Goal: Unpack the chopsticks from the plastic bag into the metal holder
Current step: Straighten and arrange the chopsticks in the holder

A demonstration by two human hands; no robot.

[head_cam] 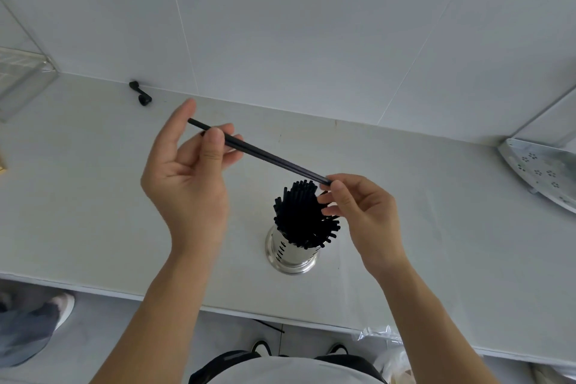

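Chopsticks [260,153], black, are held in the air between my two hands, above the table [405,196]; they look like one pair pressed together, but I cannot tell surely if it is one or two. My left hand [187,171] pinches them near their far end, thumb on the near side and curled fingers behind, while the index finger stands straight up and holds nothing. My right hand [361,212] pinches the other end between thumb and index fingertip, and its other fingers are loosely bent and touch the tops of the chopsticks in the holder.

One metal holder [291,254] stands upright on the table, near the front edge and about the middle of it. It is full of many black chopsticks [302,215], too many and too close together to count; they spread out like a fan over its rim. The held chopsticks slope from the upper left down to a point just above this bundle.

One small black object [141,93] lies at the back edge of the table, toward the left. One perforated metal tray [542,171] sits at the right edge. Clear plastic bag [381,337] shows below the front edge, on the right, near my body.
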